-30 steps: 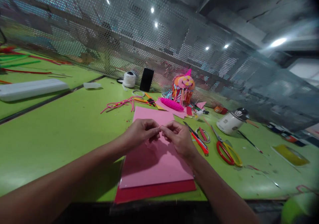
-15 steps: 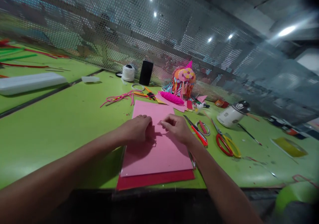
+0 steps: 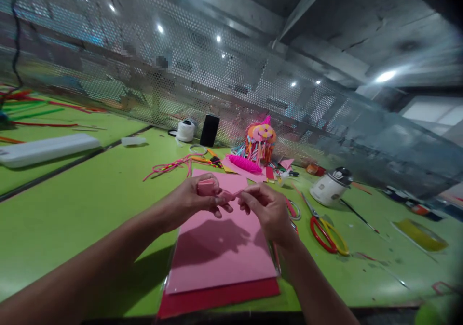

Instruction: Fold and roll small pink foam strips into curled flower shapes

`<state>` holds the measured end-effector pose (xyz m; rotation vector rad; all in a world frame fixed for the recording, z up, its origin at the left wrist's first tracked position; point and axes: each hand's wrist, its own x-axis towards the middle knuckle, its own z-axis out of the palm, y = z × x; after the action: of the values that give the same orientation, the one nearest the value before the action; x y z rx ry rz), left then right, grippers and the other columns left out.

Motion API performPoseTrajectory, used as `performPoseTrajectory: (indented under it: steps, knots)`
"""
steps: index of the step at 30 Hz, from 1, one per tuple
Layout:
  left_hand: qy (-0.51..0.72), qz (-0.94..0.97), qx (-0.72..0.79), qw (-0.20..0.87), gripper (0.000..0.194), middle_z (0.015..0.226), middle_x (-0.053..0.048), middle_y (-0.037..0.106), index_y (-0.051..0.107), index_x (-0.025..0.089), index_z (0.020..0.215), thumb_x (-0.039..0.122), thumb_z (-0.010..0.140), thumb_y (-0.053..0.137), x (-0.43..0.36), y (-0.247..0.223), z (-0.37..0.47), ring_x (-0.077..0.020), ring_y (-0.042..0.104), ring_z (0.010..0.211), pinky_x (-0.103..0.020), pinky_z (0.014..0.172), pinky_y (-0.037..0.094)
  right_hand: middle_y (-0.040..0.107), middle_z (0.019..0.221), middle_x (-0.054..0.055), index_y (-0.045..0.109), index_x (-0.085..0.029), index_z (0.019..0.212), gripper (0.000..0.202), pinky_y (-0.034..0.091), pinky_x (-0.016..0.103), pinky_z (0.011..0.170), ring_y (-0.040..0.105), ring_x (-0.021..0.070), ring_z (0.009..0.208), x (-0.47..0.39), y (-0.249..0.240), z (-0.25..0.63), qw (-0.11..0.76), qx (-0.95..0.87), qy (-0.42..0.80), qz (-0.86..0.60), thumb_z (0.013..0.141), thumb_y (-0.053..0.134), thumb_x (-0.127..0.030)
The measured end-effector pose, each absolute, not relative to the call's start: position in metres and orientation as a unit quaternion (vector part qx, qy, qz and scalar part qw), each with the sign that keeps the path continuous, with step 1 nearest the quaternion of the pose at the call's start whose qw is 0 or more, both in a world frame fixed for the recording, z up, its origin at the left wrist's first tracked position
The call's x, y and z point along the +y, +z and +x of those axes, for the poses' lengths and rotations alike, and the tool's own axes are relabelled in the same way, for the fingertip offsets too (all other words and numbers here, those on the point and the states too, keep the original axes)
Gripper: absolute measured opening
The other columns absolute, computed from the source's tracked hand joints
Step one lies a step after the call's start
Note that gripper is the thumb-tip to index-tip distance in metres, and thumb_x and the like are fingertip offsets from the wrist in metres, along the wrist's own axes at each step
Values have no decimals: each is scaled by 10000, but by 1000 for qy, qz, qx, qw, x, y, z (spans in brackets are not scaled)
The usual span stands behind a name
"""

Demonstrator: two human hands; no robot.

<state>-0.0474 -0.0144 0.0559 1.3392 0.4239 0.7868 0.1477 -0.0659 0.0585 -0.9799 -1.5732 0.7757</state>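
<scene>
My left hand (image 3: 197, 197) is closed around a small folded piece of pink paper (image 3: 206, 186), held above the stack. My right hand (image 3: 265, 207) pinches the tip of a narrow pink paper piece (image 3: 231, 196) that reaches across from the left fingers. Whether the two pink parts are one piece I cannot tell. Beneath both hands lies a pink paper sheet (image 3: 220, 262), with their shadow on it. A red sheet (image 3: 220, 297) sticks out under its near edge.
To the right lie red and yellow scissors (image 3: 327, 233) and a white kettle-like container (image 3: 331, 187). Behind the paper are a magenta yarn bundle (image 3: 246, 164), a tasselled paper figure (image 3: 261, 142), a black phone (image 3: 210, 130) and a white thread spool (image 3: 185, 131). Pink cords (image 3: 170, 166) lie left.
Both hands have risen off the pink sheet, and the small pink paper now shows between them. The camera has tilted up, so the table sits lower in view.
</scene>
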Motion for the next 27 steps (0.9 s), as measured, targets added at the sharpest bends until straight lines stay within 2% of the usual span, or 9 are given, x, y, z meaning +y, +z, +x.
performPoseTrajectory:
  steps: [3,6,12,19,27]
  knots:
    - [358,611,192,679,220,790,-56,674,472,155,820,203,753,676,-18,55,-45,-170,650,724,-240,550,470,632,742,32,634,-153,857,102,469,239,585,579,111,648,-76,65,143,529,-693,268,-409,843,568,-229]
    - [359,625,203,663,210,810,-61,679,485,155,819,210,752,676,-20,55,-43,-157,636,694,-221,503,439,633,770,35,644,-159,872,101,472,253,628,577,117,681,-80,69,143,518,-720,212,-412,844,557,-202]
    - [341,621,209,675,212,814,-72,687,528,157,879,207,743,683,-23,55,-42,-168,627,724,-223,514,435,626,762,27,641,-173,877,96,449,263,637,565,125,689,-83,73,145,501,-747,141,-414,838,555,-162]
    - [314,646,234,655,149,762,-57,665,681,153,865,259,763,660,-23,56,-44,-142,578,683,-198,497,406,607,720,17,637,-163,832,79,421,255,606,535,115,639,-84,72,142,480,-752,115,-437,832,559,-150]
    - [324,628,241,665,172,753,-50,642,719,166,869,281,754,663,-25,55,-43,-135,548,666,-199,483,387,619,720,25,640,-174,842,96,442,257,601,545,123,638,-84,71,140,481,-751,124,-435,834,547,-147]
